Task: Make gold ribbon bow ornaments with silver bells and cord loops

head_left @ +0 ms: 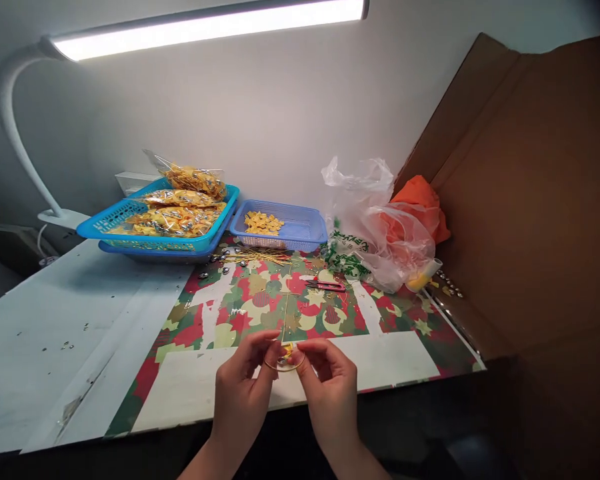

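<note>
My left hand (250, 373) and my right hand (329, 373) meet over the front of the table, each pinching a thin yellow cord (286, 370) between thumb and fingertips. The cord bows toward me in a curve between the thumbs. A small yellow piece (289, 348) and a silver bead-like part (282, 361) show between the fingertips; how they join the cord is hard to make out. One strand of cord runs away from the hands across the patterned sheet. Beyond them lie pink-handled thread snips (326, 286).
Bagged yellow pieces fill a turquoise basket (95, 230) at back left. A blue basket (305, 230) holds loose yellow pieces. Cut cords (265, 257) and silver beads (203, 275) lie before them. Plastic bags (365, 227) and a cardboard panel (530, 200) stand right; a lamp (215, 27) hangs above.
</note>
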Motion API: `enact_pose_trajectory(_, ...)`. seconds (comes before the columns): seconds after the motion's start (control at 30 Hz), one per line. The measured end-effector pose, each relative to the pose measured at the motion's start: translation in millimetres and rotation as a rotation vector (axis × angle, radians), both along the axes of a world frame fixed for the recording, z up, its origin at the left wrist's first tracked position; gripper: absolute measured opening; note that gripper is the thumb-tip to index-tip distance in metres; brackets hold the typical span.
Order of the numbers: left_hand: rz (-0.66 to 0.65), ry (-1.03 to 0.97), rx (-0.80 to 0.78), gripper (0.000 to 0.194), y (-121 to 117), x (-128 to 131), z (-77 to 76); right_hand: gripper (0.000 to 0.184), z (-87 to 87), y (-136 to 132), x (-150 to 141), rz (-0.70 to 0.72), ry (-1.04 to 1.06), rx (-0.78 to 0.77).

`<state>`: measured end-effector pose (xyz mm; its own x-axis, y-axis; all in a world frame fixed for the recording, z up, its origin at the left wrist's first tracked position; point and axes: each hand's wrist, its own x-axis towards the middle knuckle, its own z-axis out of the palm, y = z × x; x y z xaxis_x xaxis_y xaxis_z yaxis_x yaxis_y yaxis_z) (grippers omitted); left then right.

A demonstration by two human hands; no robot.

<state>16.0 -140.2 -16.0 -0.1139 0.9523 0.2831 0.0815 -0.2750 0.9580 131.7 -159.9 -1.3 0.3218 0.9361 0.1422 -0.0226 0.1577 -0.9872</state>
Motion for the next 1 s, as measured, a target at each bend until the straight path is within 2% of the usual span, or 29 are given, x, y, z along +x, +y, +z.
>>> enact_pose_trajectory(0.17,0.08,0.066,0.162,0.011,-3,0,-6.8,0.014,-8.2,-4,-6,0.021,0.366,-0.017)
enact_pose_trajectory(0.37,0.09,0.072,0.218,0.011,-8,3,-6.7,0.018,-8.3,-2,-10,0.034,0.565,-0.112)
enact_pose_trajectory(0.73,0.085,0.122,0.253,0.011,-6,2,-13.3,0.027,-7.8,-2,-13,-0.012,0.572,-0.195)
enact_pose_trajectory(1.0,0.041,0.098,0.213,0.011,-5,2,-8.6,0.026,-11.2,-1,-15,-0.043,0.525,-0.173)
